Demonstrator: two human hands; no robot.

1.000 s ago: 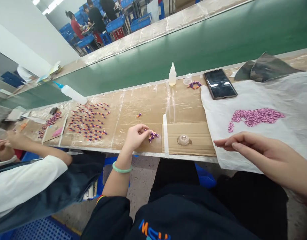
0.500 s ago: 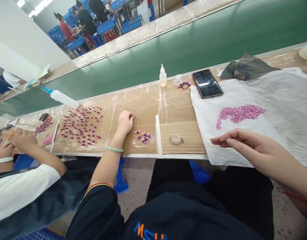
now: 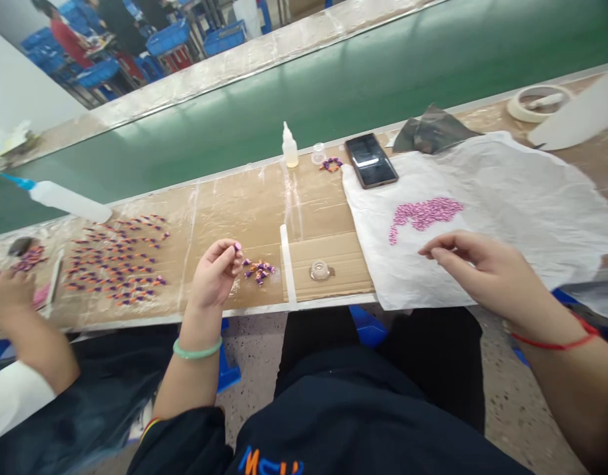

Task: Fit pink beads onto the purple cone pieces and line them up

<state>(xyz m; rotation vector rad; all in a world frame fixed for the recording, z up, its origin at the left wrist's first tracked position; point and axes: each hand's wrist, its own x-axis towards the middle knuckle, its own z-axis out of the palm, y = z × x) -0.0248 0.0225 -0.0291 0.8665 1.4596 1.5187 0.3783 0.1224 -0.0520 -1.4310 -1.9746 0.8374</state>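
My left hand (image 3: 214,272) is raised a little above the cardboard work surface (image 3: 244,211), pinching a small purple bead (image 3: 237,246) at its fingertips. Just to its right lies a small cluster of purple and orange pieces (image 3: 258,269). My right hand (image 3: 474,264) rests on the white sheet (image 3: 506,198) with fingers curled together, just below a pile of pink-purple beads (image 3: 425,212); I cannot make out whether it holds anything. A small clear round cap (image 3: 320,270) sits on the cardboard between my hands.
A phone (image 3: 371,159), a small glue bottle (image 3: 289,146) and a clear cup (image 3: 318,153) stand at the back. Rows of purple-orange pieces (image 3: 118,258) and a squeeze bottle (image 3: 66,200) lie left, beside another person's hand (image 3: 9,293). A green conveyor belt (image 3: 333,86) runs behind; a tape roll (image 3: 536,102) sits far right.
My left hand went to a lone bead on the cardboard, then lifted back toward me with a purple bead pinched. My right hand slid left, closer to the bead pile. The view shifted right.
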